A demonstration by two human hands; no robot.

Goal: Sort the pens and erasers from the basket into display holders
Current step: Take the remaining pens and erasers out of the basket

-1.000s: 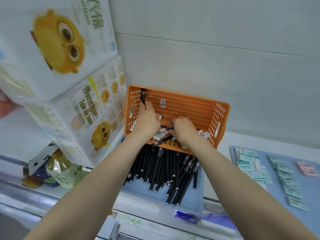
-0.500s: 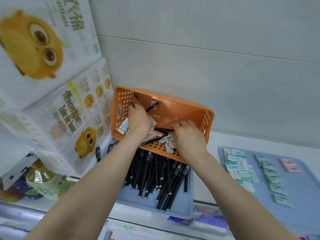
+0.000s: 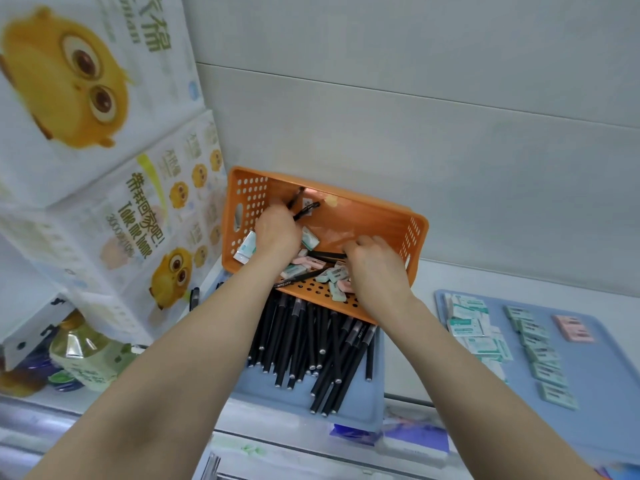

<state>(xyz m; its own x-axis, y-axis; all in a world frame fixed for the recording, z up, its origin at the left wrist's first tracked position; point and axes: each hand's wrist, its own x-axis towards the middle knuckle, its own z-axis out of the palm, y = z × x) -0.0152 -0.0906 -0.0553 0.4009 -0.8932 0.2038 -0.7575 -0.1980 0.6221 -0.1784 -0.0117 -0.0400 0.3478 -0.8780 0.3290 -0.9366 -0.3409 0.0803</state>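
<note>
**On the white shelf: orange basket tipped up, both hands inside**

Against a pale panelled wall (image 3: 415, 133) runs a smooth white shelf (image 3: 485, 278). An orange basket (image 3: 363, 216) of perforated plastic stands tilted on it, its open side facing the camera.

Writing: the stacked cartons (image 3: 114, 216) at the left show a yellow cartoon owl, green Chinese characters and a line starting "Take"; the rest is not legible. A small sticker on the basket floor is too blurred to read.

Left hand (image 3: 277, 233): inside the basket, fist closed round two black pens (image 3: 306, 207) that stick out above the knuckles.

Right hand (image 3: 377, 268): inside the basket, fingers curled down at the end of a loose black pen (image 3: 325, 254). Whether it grips that pen cannot be told.

Loose erasers (image 3: 332, 275), small blocks in mint and pink sleeves, lie in the basket's lower part.

Below the basket, a blue tray (image 3: 263, 389) holds a pile of matte black pens (image 3: 311, 348) with pale end caps.

Well to the right, a second blue tray (image 3: 606, 368) carries sorted erasers (image 3: 540, 355) in rows: white-and-teal, mint, and one pink.

A plastic bottle (image 3: 86, 355) of yellowish liquid stands at the lower left, under the cartons.
</note>
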